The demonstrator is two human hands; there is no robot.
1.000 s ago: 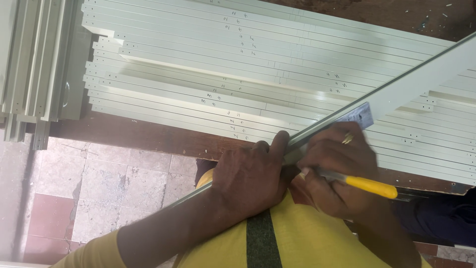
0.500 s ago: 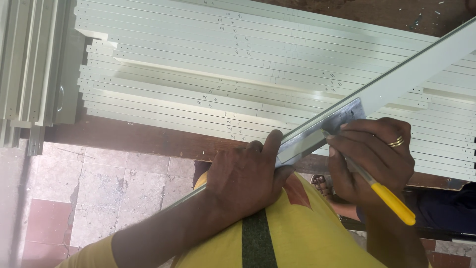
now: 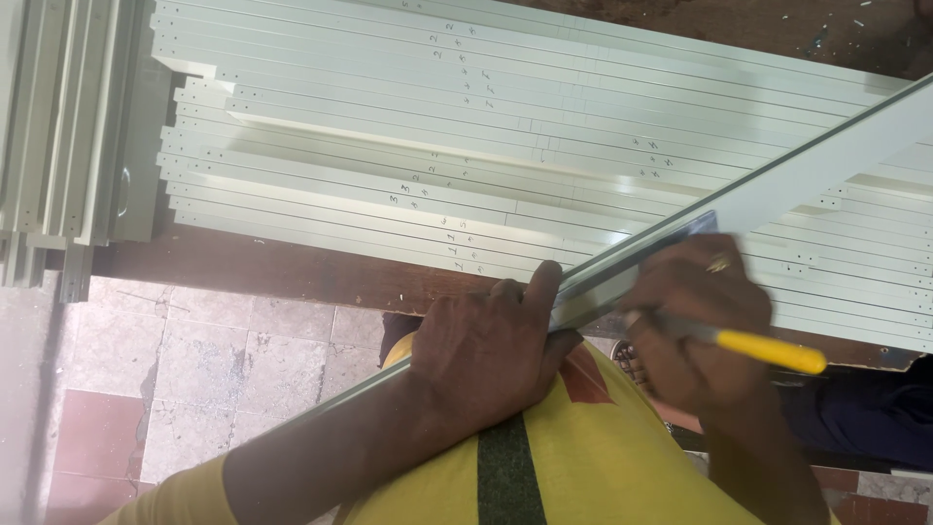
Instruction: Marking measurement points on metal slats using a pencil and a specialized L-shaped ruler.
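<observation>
The left hand [image 3: 486, 355] wraps closed around a long white metal strip [image 3: 777, 185], thumb pressed along its top edge, holding it slanted above the front edge of the wooden workbench [image 3: 292, 267]. The right hand [image 3: 695, 326] pinches a yellow-handled tool [image 3: 768, 350], its tip hidden against the strip; fingers curled tight. A firm left grip keeps the strip from twisting, I judge. Stacked white strips [image 3: 389, 165] fill the bench just behind; a second stack [image 3: 58, 146] sits at its left end. Open room lies over the tiled floor [image 3: 175, 360].
</observation>
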